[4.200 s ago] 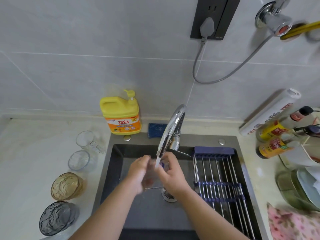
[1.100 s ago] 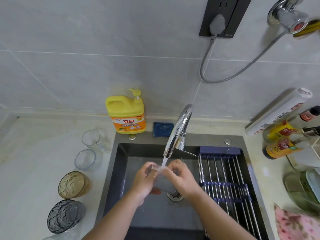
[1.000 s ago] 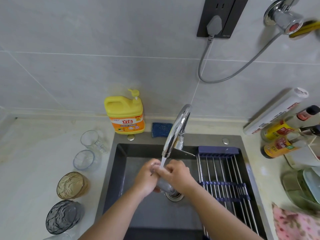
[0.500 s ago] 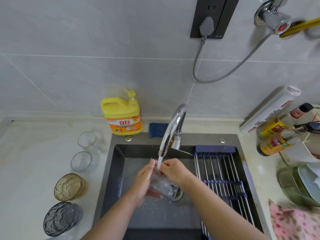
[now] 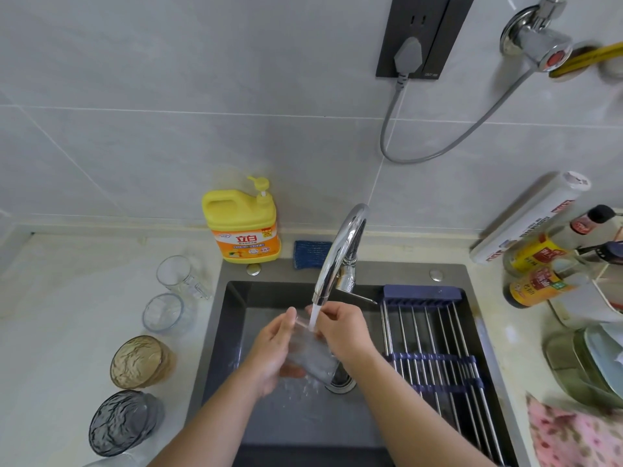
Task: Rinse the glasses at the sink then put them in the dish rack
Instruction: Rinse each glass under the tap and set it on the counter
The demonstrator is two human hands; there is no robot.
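Item: glass, tilted mouth-up under the tap so I flush it. My left hand clasps its body; right hand grips the rim. Rack at 3 o'clock.

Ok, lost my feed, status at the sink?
Left hand and right hand hold clear glass under running tap. Dish rack unobstructed.

The wall is faced with large pale grey tiles, evenly lit. A dark socket panel is mounted high on it, a grey plug inserted, its cable looped downward. A pale stone worktop is laid below.
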